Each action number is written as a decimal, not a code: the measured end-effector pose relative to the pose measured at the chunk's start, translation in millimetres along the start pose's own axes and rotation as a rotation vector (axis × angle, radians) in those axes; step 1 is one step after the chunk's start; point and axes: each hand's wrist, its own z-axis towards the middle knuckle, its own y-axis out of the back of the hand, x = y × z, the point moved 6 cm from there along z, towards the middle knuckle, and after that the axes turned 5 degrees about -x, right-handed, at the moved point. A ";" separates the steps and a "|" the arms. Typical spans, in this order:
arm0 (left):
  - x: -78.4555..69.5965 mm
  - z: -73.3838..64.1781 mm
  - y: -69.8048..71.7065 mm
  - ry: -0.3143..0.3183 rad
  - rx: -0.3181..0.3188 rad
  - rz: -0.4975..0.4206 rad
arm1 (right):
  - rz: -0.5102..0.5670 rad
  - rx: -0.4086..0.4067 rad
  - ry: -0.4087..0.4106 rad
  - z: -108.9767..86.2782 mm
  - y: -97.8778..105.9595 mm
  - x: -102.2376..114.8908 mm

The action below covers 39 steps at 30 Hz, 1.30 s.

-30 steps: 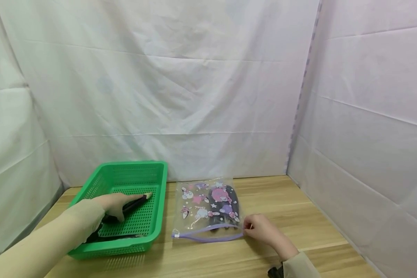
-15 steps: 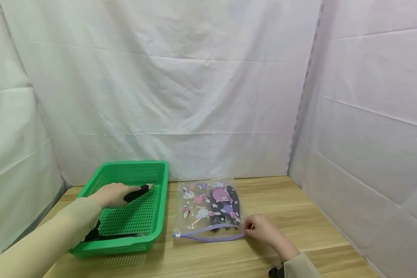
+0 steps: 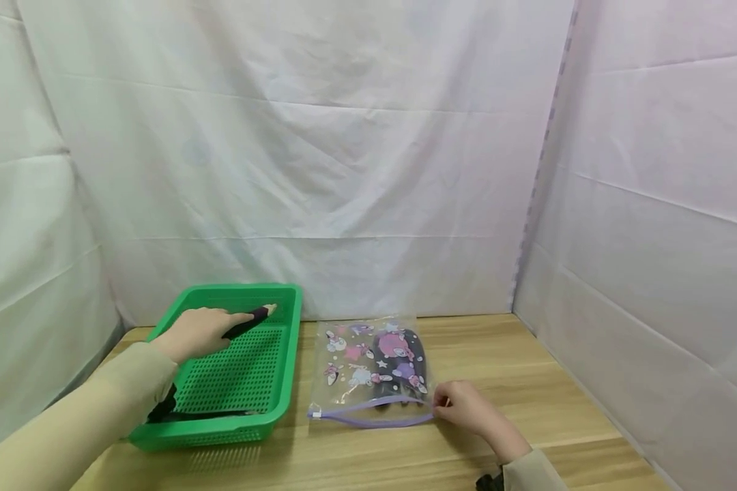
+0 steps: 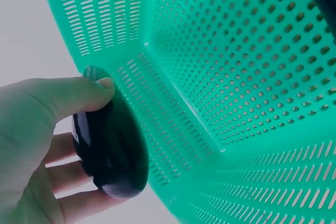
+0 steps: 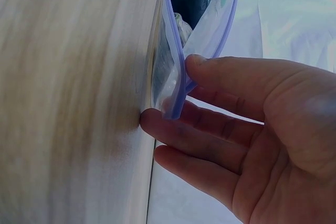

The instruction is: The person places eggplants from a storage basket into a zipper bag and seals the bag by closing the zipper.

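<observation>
- A slim black object with a pale tip is held above the green basket, near its far rim; in the left wrist view its end looks smooth, rounded and glossy.
- It is judged to be light and stiff, probably hard plastic, and somewhat slippery because of the shine; what kind of object it is cannot be told.
- A hold around its middle, with the thumb on top and fingers beneath, is judged the surest, since the rounded end offers little grip.
- The left hand is closed around this object, thumb pressed over the top and fingers curled under it.
- Another dark object lies on the basket floor at the near edge.
- Just beside the basket a clear zip bag printed with cartoon figures lies flat on the wooden table; dark objects are already seen inside it.
- The bag is judged thin, soft and floppy, best held at its purple zip edge.
- The right hand pinches that edge at the right corner, thumb above and fingers below, so the mouth is held partly open.
</observation>
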 end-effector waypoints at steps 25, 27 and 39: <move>0.0 -3.0 16.7 0.038 0.061 -0.073 | -0.020 0.011 -0.019 0.9 -0.4 -2.7; -0.8 -4.0 15.8 0.041 0.064 -0.074 | -0.018 0.014 -0.017 -0.3 -1.1 -2.6; -2.2 -5.7 24.4 0.057 0.037 -0.071 | 0.002 0.008 -0.012 0.0 1.4 -1.8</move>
